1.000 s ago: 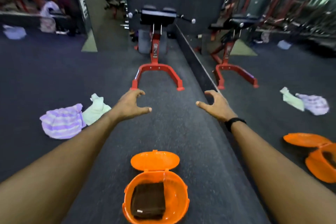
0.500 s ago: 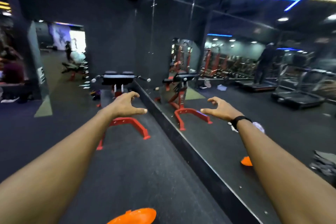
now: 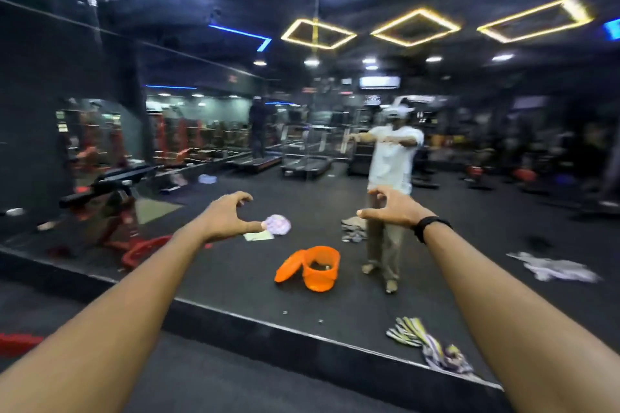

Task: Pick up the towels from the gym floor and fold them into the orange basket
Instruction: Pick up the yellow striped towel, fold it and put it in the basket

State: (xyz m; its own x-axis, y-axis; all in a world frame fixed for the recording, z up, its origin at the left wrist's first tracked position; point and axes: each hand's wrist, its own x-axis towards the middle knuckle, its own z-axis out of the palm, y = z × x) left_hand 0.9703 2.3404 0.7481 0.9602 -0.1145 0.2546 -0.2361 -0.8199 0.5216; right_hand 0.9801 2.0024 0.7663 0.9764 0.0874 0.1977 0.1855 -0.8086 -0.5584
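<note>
Both my arms stretch forward toward a wall mirror. My left hand (image 3: 228,214) and my right hand (image 3: 392,209) hold nothing, with fingers spread and loosely curved. In the mirror I see the orange basket (image 3: 318,273) on the dark floor, its lid (image 3: 288,266) hanging open to the left and something dark inside. Reflected towels lie around it: a purple striped towel (image 3: 278,224) on a pale green towel (image 3: 258,236), a striped towel (image 3: 432,345) near the mirror's base, and a white towel (image 3: 553,270) at the right.
The mirror's dark base ledge (image 3: 268,329) runs diagonally across the floor ahead. A red-framed bench (image 3: 134,245) shows at the left. A standing person's reflection (image 3: 392,161) and treadmills (image 3: 302,164) appear beyond, with another crumpled cloth (image 3: 352,228) beside the legs.
The view has swung up from the basket at my feet and to the right, now facing the mirror. Both hands stay raised, held apart and holding nothing.
</note>
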